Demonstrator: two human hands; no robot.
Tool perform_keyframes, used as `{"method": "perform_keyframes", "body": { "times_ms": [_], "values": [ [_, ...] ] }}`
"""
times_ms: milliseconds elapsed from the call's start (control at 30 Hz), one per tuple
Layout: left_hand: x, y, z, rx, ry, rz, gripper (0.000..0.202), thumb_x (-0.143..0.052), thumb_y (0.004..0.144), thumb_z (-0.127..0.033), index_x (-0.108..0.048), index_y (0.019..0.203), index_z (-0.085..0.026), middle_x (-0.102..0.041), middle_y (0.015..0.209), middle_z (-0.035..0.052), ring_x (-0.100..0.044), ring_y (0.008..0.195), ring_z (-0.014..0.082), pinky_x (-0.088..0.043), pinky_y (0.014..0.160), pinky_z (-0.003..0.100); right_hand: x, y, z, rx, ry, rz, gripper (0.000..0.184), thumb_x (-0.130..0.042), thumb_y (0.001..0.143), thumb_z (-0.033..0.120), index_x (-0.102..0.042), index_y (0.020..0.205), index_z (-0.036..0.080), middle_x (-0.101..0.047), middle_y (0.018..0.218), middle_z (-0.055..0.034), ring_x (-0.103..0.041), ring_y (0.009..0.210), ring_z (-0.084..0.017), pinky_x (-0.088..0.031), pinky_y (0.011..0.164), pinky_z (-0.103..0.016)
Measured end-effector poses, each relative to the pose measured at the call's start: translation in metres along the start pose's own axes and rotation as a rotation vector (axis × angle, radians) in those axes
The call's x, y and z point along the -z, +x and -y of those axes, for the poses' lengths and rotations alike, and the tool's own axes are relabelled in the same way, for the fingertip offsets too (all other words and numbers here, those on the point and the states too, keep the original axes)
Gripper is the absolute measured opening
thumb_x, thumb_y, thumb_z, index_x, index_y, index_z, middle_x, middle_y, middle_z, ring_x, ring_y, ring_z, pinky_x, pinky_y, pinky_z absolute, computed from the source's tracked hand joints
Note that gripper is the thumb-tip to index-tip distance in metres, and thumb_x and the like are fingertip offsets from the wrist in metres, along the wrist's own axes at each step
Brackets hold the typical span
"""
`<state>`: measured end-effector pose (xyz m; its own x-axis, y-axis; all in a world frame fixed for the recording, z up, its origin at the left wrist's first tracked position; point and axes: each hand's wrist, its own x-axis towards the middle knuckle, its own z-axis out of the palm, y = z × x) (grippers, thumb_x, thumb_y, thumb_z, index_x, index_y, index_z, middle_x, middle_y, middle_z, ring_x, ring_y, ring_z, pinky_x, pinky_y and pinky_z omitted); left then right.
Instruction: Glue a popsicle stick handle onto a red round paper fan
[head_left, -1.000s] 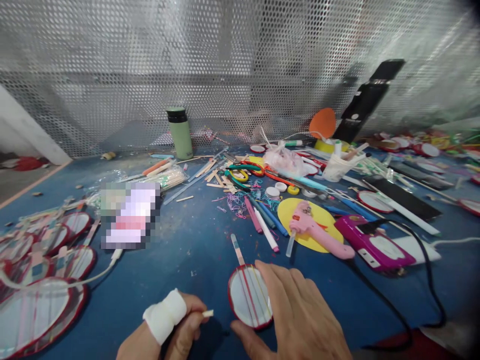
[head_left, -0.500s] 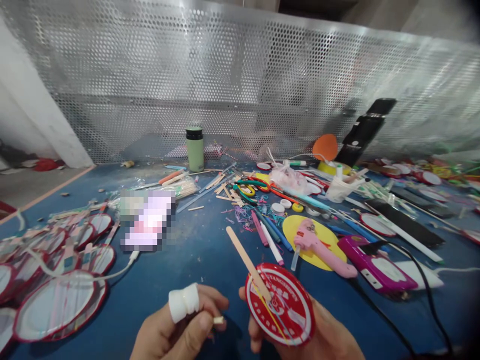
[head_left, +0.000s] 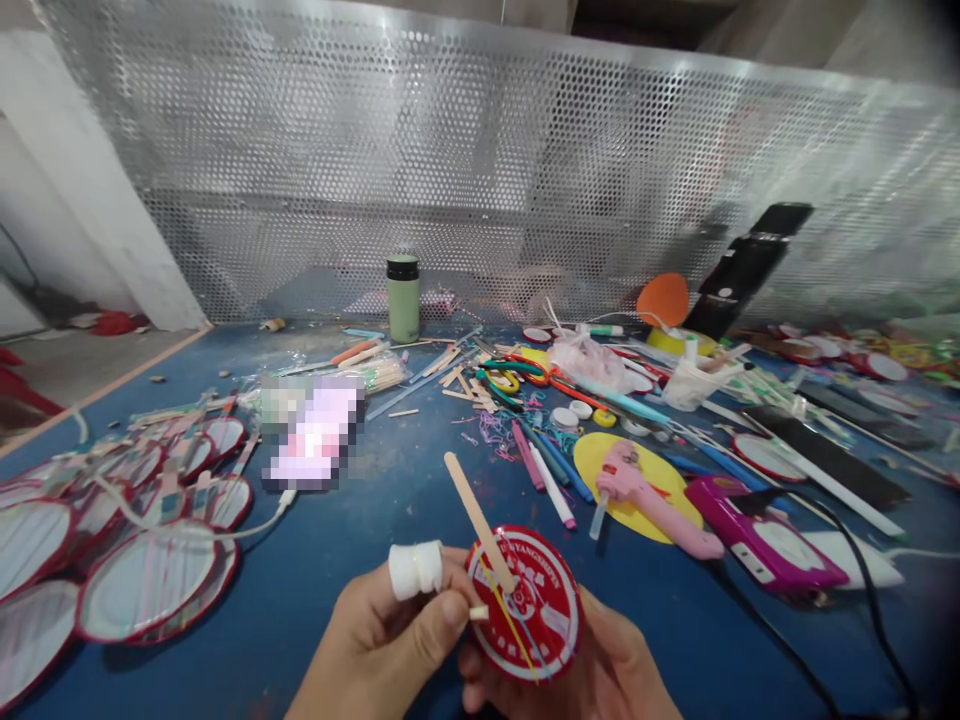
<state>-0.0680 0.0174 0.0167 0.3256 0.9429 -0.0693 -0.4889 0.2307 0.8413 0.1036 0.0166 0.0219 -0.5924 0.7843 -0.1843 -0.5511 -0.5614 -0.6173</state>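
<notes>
In my right hand [head_left: 615,655] is a round red lid [head_left: 551,580] with white printing, tilted toward me. A flat wooden craft stick [head_left: 472,510] lies across its face and juts past the upper edge. Yellow and blue strands also cross the lid. My left hand [head_left: 405,630] has white tape [head_left: 415,570] wrapped round one finger. Its thumb and finger pinch a short piece of wood [head_left: 478,612], whose end shows at the lid's left edge; whether it touches the lid I cannot tell.
A pink glue gun [head_left: 637,490] rests on a yellow disc [head_left: 589,455]. Right of it lies a purple device [head_left: 765,540] with a black cable. Several red-rimmed discs [head_left: 150,580] and a phone [head_left: 319,430] lie left. Behind are a green bottle [head_left: 403,305] and a perforated metal panel [head_left: 450,150].
My hands have come together: the left has moved right with the wood piece, and the right has shifted left with the lid. The view has turned slightly left.
</notes>
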Motion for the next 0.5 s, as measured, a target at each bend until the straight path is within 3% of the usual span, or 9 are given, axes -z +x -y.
{"method": "perform_keyframes", "body": {
  "times_ms": [200, 333, 433, 500],
  "values": [
    [0.005, -0.005, -0.005, -0.04, 0.208, -0.132, 0.027, -0.069, 0.088, -0.041, -0.069, 0.084, -0.014, -0.063, 0.073, 0.0019, -0.054, 0.064, 0.0113, -0.048, 0.061, 0.022, 0.007, 0.002, -0.007, 0.041, -0.147, 0.063, 0.058, -0.048, 0.093, 0.061, -0.064, 0.13, 0.018, -0.069, 0.128, -0.0128, -0.069, 0.113, -0.029, -0.047, 0.105, -0.051],
    [0.006, -0.008, -0.008, -0.076, 0.333, -0.192, 0.025, -0.066, 0.089, -0.04, -0.07, 0.087, -0.015, -0.07, 0.082, 0.0045, -0.061, 0.074, 0.0154, -0.052, 0.071, 0.026, 0.012, 0.003, -0.012, 0.103, -0.179, 0.103, 0.053, -0.051, 0.093, 0.056, -0.061, 0.133, 0.023, -0.067, 0.131, -0.0119, -0.068, 0.115, -0.03, -0.046, 0.105, -0.054],
    [0.005, -0.009, -0.011, -0.099, 0.389, -0.208, 0.025, -0.065, 0.09, -0.039, -0.071, 0.089, -0.015, -0.073, 0.087, 0.0059, -0.065, 0.08, 0.0182, -0.054, 0.076, 0.028, 0.008, 0.001, -0.011, 0.136, -0.27, 0.049, 0.054, -0.056, 0.092, 0.055, -0.059, 0.134, 0.022, -0.07, 0.125, -0.0144, -0.071, 0.109, -0.031, -0.052, 0.099, -0.053],
    [0.004, -0.009, -0.015, -0.114, 0.43, -0.219, 0.024, -0.065, 0.09, -0.039, -0.071, 0.089, -0.016, -0.075, 0.09, 0.006, -0.066, 0.084, 0.0194, -0.054, 0.08, 0.028, 0.005, -0.004, -0.009, 0.184, -0.424, -0.067, 0.053, -0.056, 0.093, 0.054, -0.058, 0.134, 0.021, -0.071, 0.122, -0.0159, -0.073, 0.103, -0.03, -0.059, 0.088, -0.049]
  ]
}}
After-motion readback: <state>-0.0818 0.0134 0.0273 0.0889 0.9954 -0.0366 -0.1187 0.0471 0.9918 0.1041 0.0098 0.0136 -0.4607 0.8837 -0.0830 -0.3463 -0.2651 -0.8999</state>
